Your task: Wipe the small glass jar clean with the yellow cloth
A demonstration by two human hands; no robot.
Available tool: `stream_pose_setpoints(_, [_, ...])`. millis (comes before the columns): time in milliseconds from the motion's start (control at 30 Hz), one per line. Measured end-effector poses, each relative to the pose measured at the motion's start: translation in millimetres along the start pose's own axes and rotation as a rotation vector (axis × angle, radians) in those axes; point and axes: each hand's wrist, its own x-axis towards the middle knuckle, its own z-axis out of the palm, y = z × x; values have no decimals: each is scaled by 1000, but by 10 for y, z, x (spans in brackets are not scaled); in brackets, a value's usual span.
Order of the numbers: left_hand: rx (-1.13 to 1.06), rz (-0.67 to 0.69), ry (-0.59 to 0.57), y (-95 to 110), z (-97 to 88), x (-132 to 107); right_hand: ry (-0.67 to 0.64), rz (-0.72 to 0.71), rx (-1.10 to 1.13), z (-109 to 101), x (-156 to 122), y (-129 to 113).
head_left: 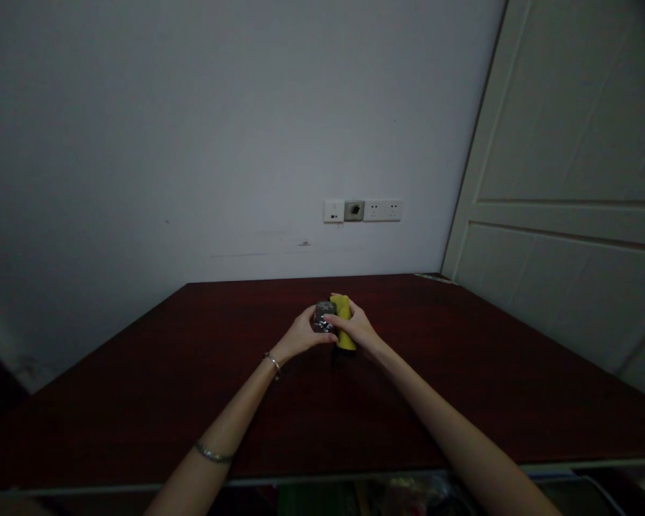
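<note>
Both hands meet above the middle of the dark red table. My left hand (299,335) is closed around a small dark, shiny, rounded object (322,313) that looks like a glass jar; the dim light hides its exact kind. In my right hand (362,331) is a yellow cloth (345,342) with a black edge, bunched up and upright against the right side of the jar-like object. The right thumb reaches across the cloth onto the front of that object. Behind the cloth, the other right fingers are mostly hidden.
The dark red table (193,401) runs back to a grey-white wall with a row of sockets (379,210). A pale panelled door (564,222) stands along the right side. Below the table's front edge, several dim items show, one of them green (317,499).
</note>
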Motion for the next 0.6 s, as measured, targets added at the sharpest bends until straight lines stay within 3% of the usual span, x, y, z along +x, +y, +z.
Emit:
stream_pose_setpoints(267, [242,16,135,-7,-21,-37,-108,-176,-196,-61,0,-10])
stream_pose_setpoints(600, [455,147,215,-89,45,-43,-101,-525,-295,-51,-52,-72])
